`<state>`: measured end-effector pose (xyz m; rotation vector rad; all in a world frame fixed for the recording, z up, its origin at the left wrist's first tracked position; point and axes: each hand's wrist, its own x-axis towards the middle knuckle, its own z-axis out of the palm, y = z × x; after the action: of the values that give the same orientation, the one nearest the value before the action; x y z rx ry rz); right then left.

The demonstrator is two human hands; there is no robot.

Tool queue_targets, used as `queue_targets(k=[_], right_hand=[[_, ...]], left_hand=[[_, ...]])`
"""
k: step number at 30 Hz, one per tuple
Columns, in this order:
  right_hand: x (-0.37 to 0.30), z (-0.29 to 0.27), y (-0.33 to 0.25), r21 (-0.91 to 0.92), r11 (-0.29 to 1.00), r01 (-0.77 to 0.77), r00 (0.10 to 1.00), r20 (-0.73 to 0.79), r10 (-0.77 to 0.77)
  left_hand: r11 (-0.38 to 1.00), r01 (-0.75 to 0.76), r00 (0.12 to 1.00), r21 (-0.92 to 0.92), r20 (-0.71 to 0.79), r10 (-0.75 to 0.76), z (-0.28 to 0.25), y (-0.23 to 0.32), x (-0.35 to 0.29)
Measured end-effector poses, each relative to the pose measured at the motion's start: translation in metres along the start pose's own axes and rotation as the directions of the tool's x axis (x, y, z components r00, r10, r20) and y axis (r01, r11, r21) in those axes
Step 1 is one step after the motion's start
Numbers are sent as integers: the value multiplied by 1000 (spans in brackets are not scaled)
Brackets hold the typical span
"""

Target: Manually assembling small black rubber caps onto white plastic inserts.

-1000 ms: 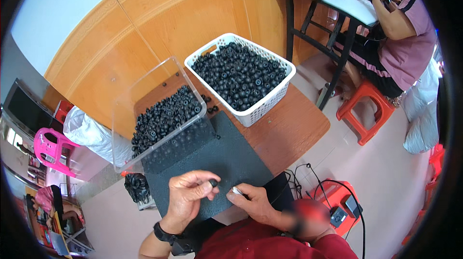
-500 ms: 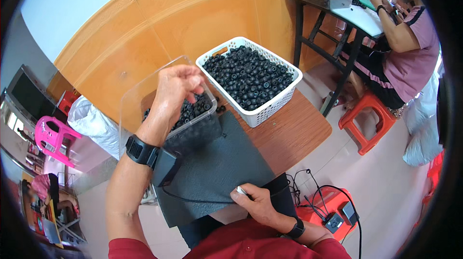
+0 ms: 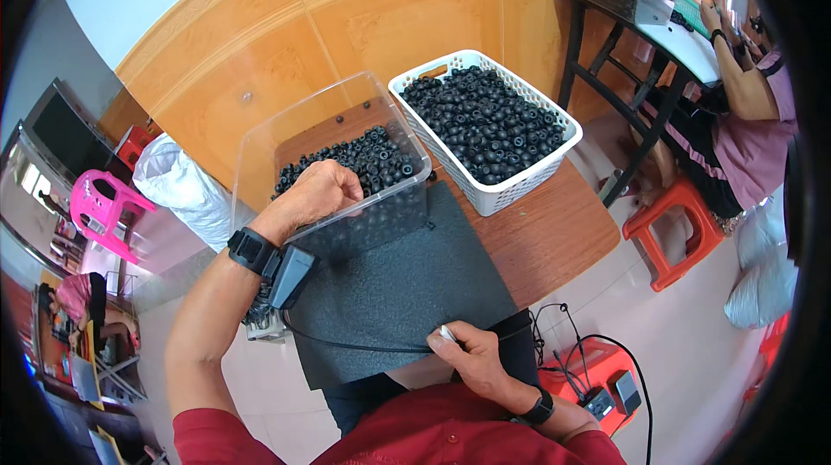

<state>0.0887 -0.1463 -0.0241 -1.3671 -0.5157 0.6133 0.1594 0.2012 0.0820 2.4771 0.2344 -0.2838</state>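
Note:
My left hand (image 3: 322,192) is over the near wall of a clear plastic box (image 3: 342,216), fingers curled inward; whatever they hold, if anything, is hidden. Inside the box lie many small black ring-like parts (image 3: 372,158), heaped along its near side. On that wrist are a black band and a grey box-shaped device (image 3: 293,277). Low over the dark grey mat (image 3: 394,279), my right hand (image 3: 476,363) is closed, pinching a small white object (image 3: 447,333) at the thumb. A black cable (image 3: 363,346) crosses the mat close to this hand.
Right of the box, a white perforated basket (image 3: 498,191) full of black parts stands on the wooden table (image 3: 554,236). A red stool (image 3: 606,374) carries cables and adapters. Another person (image 3: 753,145) works at a table at far right. A white sack (image 3: 182,188) stands left.
My left hand has lowered from above the box to its near wall, fingers curling more. The right hand keeps its pinch near the mat. The whole view has shifted slightly.

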Motion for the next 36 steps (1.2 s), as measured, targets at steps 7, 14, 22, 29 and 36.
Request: queue_targets(k=[7, 14, 22, 29, 36], right_hand=[[0, 1, 3, 5, 1000, -25, 1000, 1, 25], [0, -1, 2, -9, 999, -36, 999, 5, 36], [-1, 0, 8, 20, 998, -55, 999, 2, 55], [-1, 2, 4, -3, 999, -39, 999, 15, 39], [-2, 2, 5, -12, 1000, -28, 999, 15, 28]], left_hand=[[989, -6, 990, -150, 137, 27, 0, 3, -1], [941, 93, 982, -324, 188, -33, -12, 6, -18], [918, -17, 999, -396, 27, 30, -24, 26, -63], [885, -142, 949, -443, -316, -6, -1, 14, -81], [743, -355, 859, -568, -511, 20, 19, 46, -109]])
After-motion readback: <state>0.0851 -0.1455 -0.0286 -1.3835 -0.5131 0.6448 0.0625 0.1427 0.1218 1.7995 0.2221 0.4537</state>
